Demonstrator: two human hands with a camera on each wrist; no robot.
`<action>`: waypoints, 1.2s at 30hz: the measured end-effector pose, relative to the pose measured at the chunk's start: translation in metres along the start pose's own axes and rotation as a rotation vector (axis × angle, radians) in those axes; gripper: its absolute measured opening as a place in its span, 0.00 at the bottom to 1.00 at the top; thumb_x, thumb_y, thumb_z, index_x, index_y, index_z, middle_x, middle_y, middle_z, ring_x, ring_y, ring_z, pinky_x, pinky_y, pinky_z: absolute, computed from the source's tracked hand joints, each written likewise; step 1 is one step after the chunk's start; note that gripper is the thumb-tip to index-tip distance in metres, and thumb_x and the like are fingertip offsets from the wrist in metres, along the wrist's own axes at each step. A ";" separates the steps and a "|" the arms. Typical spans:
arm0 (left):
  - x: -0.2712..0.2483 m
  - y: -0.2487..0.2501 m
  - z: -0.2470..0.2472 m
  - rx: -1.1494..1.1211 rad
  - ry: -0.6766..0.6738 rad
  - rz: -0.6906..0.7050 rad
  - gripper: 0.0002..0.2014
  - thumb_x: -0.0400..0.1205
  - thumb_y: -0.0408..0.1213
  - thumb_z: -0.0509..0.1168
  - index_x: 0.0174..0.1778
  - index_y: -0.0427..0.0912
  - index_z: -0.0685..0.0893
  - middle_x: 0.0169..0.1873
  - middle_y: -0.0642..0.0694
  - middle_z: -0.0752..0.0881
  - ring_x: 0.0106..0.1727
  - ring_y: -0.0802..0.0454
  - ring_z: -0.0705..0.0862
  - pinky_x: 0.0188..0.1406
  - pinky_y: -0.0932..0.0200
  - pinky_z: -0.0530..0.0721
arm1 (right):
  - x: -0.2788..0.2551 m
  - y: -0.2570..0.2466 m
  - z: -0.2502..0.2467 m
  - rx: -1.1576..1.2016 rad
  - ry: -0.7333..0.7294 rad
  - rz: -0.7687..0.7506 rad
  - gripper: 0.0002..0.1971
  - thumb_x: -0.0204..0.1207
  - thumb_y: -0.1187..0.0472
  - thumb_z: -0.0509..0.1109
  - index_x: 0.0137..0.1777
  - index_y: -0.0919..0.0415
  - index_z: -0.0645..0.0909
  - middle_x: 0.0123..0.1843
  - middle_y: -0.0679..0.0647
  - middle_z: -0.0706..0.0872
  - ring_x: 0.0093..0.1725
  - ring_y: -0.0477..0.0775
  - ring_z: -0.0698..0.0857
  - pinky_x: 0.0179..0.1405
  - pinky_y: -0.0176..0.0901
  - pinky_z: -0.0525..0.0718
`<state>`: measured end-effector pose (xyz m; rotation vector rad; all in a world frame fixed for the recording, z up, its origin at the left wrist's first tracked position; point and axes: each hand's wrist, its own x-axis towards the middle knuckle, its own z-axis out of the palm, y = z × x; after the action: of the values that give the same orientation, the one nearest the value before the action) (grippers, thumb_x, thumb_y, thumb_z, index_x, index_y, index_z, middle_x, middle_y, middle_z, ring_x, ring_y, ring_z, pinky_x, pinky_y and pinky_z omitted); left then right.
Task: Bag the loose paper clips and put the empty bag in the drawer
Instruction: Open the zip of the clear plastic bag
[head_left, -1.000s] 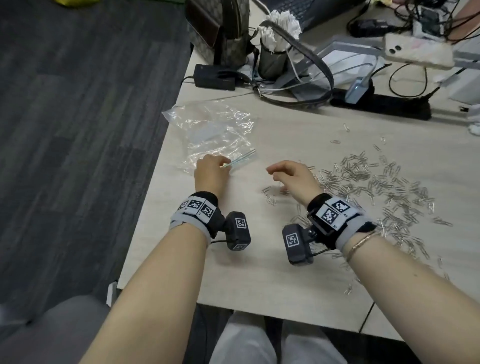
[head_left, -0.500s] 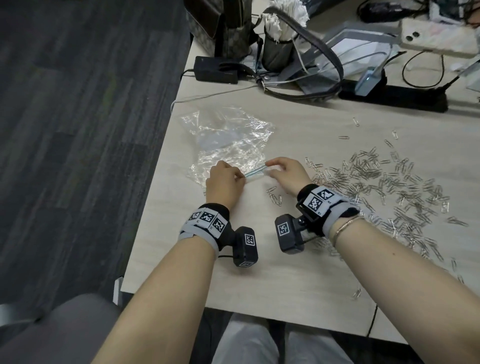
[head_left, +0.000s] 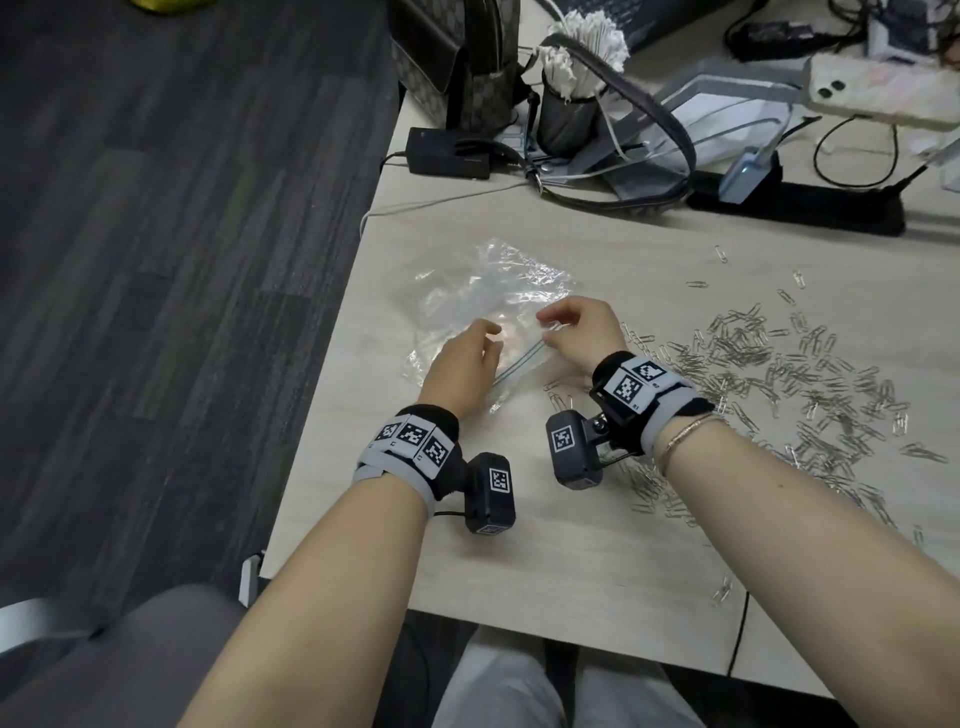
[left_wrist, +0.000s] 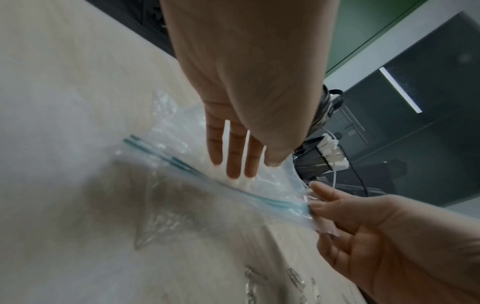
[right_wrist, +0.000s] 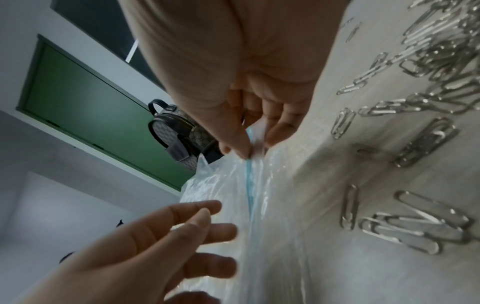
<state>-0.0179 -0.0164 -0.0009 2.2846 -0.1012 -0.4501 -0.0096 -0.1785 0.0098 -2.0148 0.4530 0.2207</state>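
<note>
Clear zip bag (head_left: 493, 301): crumpled on desk (head_left: 571, 561) near its left edge; right hand (head_left: 579, 332) pinches its blue-striped mouth; left hand (head_left: 460, 369), fingers straight, hovers at the bag; paper clips (head_left: 810, 384) scattered rightward.

Soft, even indoor light; wrist views blurred and edge-warped, with a ceiling strip glaring

clear crinkly plastic zip bag (head_left: 483, 296) w/ blue-green seal stripes | silver wire paper clips (head_left: 810, 374) | pale wood-grain desk top (head_left: 571, 571) | brown/beige checker-pattern backpack (head_left: 457, 57) (dark trim) | wrist bands grey+blk, b/w square tags
</note>
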 end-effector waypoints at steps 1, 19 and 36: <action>0.001 0.007 -0.005 0.017 0.063 0.034 0.12 0.85 0.39 0.57 0.62 0.42 0.77 0.52 0.44 0.84 0.48 0.49 0.81 0.50 0.56 0.78 | -0.003 -0.005 -0.005 0.020 0.006 -0.036 0.15 0.70 0.78 0.67 0.46 0.58 0.85 0.47 0.52 0.87 0.48 0.48 0.84 0.55 0.38 0.82; 0.004 0.114 -0.060 -0.093 0.536 0.216 0.10 0.87 0.40 0.51 0.46 0.41 0.74 0.37 0.42 0.83 0.42 0.40 0.81 0.56 0.38 0.79 | -0.079 -0.053 -0.152 0.315 0.233 -0.242 0.20 0.72 0.83 0.59 0.29 0.61 0.79 0.38 0.54 0.84 0.44 0.47 0.84 0.38 0.36 0.89; -0.038 0.196 0.030 -0.047 0.363 0.317 0.12 0.88 0.41 0.45 0.51 0.37 0.68 0.35 0.38 0.82 0.32 0.38 0.83 0.30 0.44 0.82 | -0.166 0.025 -0.237 0.252 0.349 -0.015 0.08 0.80 0.67 0.63 0.56 0.66 0.81 0.42 0.56 0.85 0.35 0.50 0.85 0.40 0.47 0.90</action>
<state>-0.0507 -0.1635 0.1340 2.2135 -0.2615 0.1256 -0.1803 -0.3613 0.1579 -1.8094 0.6500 -0.1945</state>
